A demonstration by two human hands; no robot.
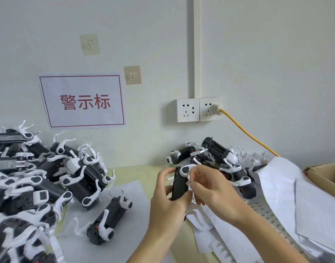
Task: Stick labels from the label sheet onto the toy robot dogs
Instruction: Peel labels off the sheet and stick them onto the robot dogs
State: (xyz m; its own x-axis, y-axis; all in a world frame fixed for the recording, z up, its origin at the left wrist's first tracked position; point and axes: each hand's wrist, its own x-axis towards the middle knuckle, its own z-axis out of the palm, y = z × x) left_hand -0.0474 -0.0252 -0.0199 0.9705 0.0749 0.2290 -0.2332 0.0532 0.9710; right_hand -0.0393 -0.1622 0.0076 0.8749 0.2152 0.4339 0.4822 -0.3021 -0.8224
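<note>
Toy robot dog [180, 184], black body with white legs, was held upright above the front of the table [144, 171], between both hands. Left hand [167, 202] gripped it from the left: fingers curled round the body, thumb tip against its lower right edge, index finger arched over the top. Right hand [210, 188] pinched a small white label [189, 181] between thumb and forefinger, the label lying against the dog's right side; whether it was already stuck down could not be told. Remaining right fingers loosely curled below.

Label sheet [265, 213] with rows of printed labels lay under the right wrist, among loose white backing paper [288, 186]. One dog [106, 223] lay alone on its side, left of the hands. Large heap of dogs [36, 177] at far left; smaller heap [216, 156] behind the hands, against the wall. Cardboard box [326, 177] at right edge. Wall carried a red-lettered sign [83, 101] and double socket [199, 110] with a yellow cable [246, 131] plugged in.
</note>
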